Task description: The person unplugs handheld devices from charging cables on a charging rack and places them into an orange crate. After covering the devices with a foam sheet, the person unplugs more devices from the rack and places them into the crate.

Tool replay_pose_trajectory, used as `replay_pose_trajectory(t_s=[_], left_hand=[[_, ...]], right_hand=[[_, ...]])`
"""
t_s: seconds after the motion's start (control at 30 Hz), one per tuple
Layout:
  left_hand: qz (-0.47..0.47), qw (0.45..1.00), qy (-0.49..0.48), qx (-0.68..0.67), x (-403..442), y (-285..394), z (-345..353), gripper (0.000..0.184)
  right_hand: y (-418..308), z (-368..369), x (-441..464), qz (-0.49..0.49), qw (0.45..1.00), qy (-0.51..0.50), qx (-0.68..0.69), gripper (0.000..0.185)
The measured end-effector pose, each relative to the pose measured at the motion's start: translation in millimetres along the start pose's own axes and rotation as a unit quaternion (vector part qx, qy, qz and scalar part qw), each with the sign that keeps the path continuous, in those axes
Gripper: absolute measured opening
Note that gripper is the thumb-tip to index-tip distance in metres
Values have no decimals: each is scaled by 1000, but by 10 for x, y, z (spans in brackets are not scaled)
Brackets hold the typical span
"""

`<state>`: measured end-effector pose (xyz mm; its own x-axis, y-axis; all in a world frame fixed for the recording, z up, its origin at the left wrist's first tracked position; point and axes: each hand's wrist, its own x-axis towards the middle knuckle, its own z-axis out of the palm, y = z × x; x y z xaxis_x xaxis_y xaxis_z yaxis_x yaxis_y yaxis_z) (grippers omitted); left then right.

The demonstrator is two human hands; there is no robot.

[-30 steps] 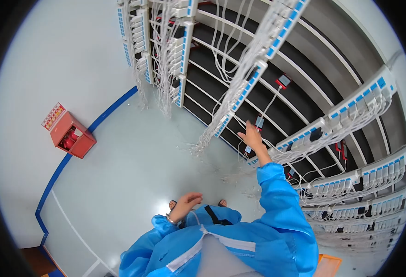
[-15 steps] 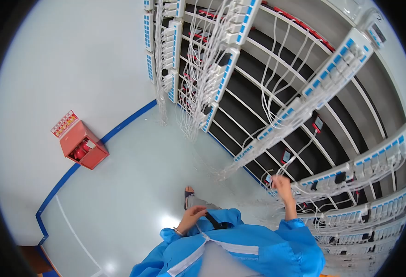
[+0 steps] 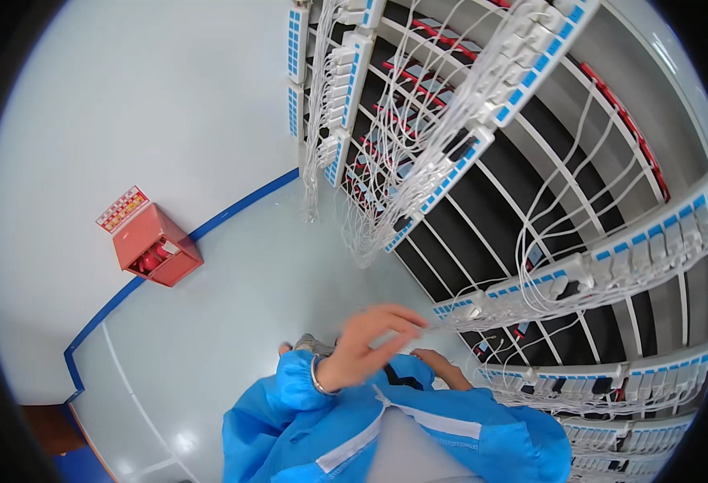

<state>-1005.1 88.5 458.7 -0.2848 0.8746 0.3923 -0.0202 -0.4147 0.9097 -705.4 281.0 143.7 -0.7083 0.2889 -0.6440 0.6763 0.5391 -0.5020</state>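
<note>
Slightly blurred, my left hand [image 3: 370, 342] reaches across in front of my body, a bracelet at its wrist. Its fingers are partly stretched and apart from the thumb, with nothing visible between them. The fingertips appear close to the low end of a white power strip [image 3: 499, 294] with hanging white cables; contact cannot be told. Low beside my blue jacket [image 3: 313, 427] is my right hand [image 3: 434, 364], its fingers too hidden to read. Red-edged devices with small screens [image 3: 430, 76] lie on the dark shelves, white cables running to some of them.
Curved racks with white strips and blue labels [image 3: 458, 173] fill the right side. A red box [image 3: 161, 245] with red extinguishers inside stands by the wall at left. A blue line [image 3: 245, 201] runs along the base of the wall. My foot [image 3: 309, 344] shows on the grey floor.
The view has turned, so the racks sit differently. My left hand has risen and moved right, away from my waist. My right hand has drawn back from the shelf devices to my body.
</note>
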Motion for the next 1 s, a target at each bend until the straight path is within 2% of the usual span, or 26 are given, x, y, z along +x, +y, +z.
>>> replay_pose_trajectory(t_s=[0.07, 0.13, 0.2, 0.23, 0.3, 0.33, 0.4, 0.43, 0.5, 0.6, 0.63, 0.67, 0.7, 0.73, 0.77, 0.8, 0.83, 0.9, 0.93, 0.97, 1.0], left_hand=[[181, 981, -66, 21, 327, 295, -125, 10], [306, 946, -109, -11, 612, 549, -251, 10], [368, 924, -78, -70, 821, 758, -323, 8], [357, 927, -79, -78, 885, 821, -397, 8], [402, 894, -52, -191, 1025, 918, -606, 10], [393, 895, -59, -201, 1076, 959, -738, 10], [380, 855, -59, -347, 1187, 1027, -996, 35], [370, 854, -62, -359, 1239, 1060, -1070, 35], [379, 823, 105, -409, 1353, 1088, -1175, 36], [371, 797, 136, -456, 1539, 1050, -1443, 34], [361, 796, 135, -466, 1579, 972, -1620, 34], [332, 803, 14, -494, 1650, 869, -1884, 20], [301, 795, -108, -515, 1708, 800, -2054, 16], [297, 791, -107, -524, 1746, 832, -2050, 16], [320, 796, 8, -513, 1772, 910, -1982, 22], [338, 792, 127, -492, 1796, 950, -1981, 37], [334, 790, 134, -495, 1832, 924, -2059, 37], [364, 780, 89, -501, 1919, 866, -2256, 39], [365, 780, 97, -500, 1896, 826, -2393, 39], [332, 794, 21, -510, 1850, 763, -2561, 25], [297, 802, -55, -515, 1814, 722, -2690, 22]], right_hand=[[-107, 50, 50, 9, 1000, -2, -16, 45], [-296, 218, 51, 23, 1000, -15, -4, 45], [-535, 476, -31, 43, 998, -29, 17, 45], [-671, 601, -78, 55, 997, -34, 29, 45], [-919, 818, -92, 79, 995, -32, 53, 44], [-1066, 937, -95, 91, 993, -30, 67, 44], [-1405, 1100, -153, 121, 988, -25, 93, 44], [-1559, 1192, -201, 137, 985, -24, 105, 44], [-1847, 1343, -225, 165, 978, -19, 127, 43], [-2233, 1529, -329, 210, 965, -14, 156, 43], [-2360, 1593, -376, 225, 960, -11, 166, 43], [-2479, 1656, -434, 240, 955, -9, 174, 43], [-2579, 1706, -489, 255, 950, -6, 181, 42], [-2658, 1741, -542, 269, 945, -4, 186, 42], [-2719, 1772, -604, 281, 941, -4, 188, 42], [-2771, 1791, -687, 293, 938, -6, 188, 42], [-2818, 1806, -779, 303, 934, -11, 187, 42], [-2898, 1811, -955, 321, 929, -22, 182, 42], [-2921, 1803, -1021, 327, 928, -28, 177, 41], [-2938, 1781, -1075, 331, 927, -34, 172, 41], [-2944, 1750, -1127, 335, 927, -40, 166, 41]])
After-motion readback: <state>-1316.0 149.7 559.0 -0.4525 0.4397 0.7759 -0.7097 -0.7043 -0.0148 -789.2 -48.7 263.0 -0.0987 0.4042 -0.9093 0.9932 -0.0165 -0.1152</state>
